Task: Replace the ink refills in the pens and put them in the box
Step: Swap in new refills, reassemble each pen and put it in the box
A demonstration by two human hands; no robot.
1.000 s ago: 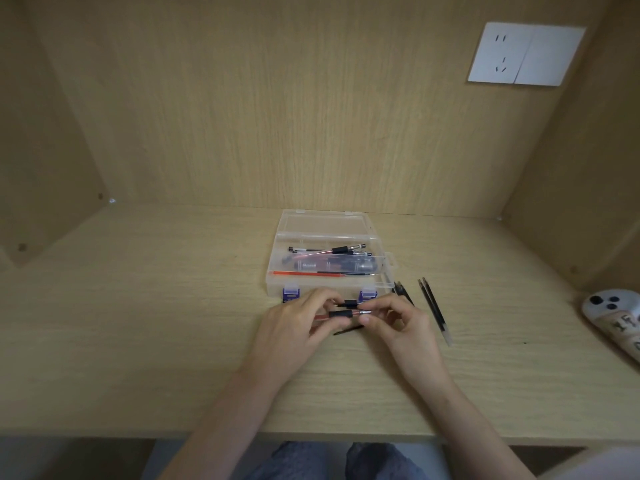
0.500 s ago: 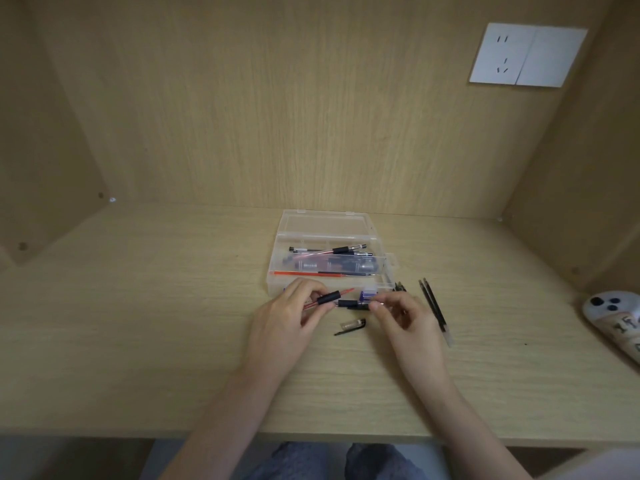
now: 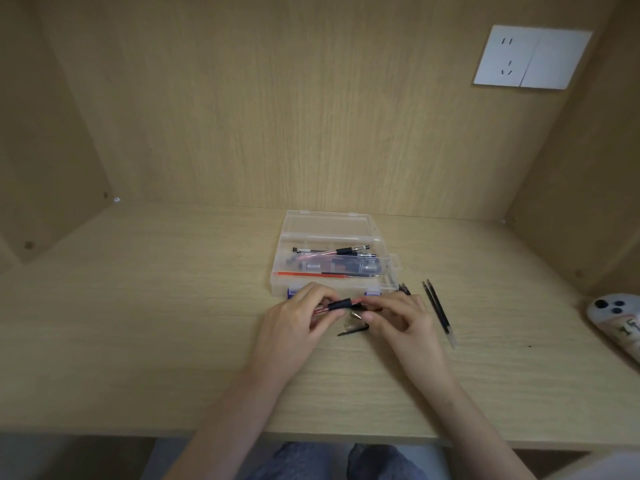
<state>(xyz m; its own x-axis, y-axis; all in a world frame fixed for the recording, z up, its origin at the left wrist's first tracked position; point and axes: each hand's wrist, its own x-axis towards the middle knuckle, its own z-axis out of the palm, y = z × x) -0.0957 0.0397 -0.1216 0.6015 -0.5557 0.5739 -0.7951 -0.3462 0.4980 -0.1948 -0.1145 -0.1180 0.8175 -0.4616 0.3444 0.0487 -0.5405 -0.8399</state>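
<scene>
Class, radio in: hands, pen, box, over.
Left hand grips red pen; right hand pinches its other end. Clear box open behind. Pen cap loose beneath.

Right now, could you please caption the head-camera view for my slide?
Left hand and right hand hold a black-gripped red pen over a wooden desk, before an open clear plastic box.

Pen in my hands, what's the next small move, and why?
Probably draw the red refill out rightward: the left hand grips the pen barrel, the right hand pinches the refill showing past it, and spare black refills wait on the desk.
</scene>
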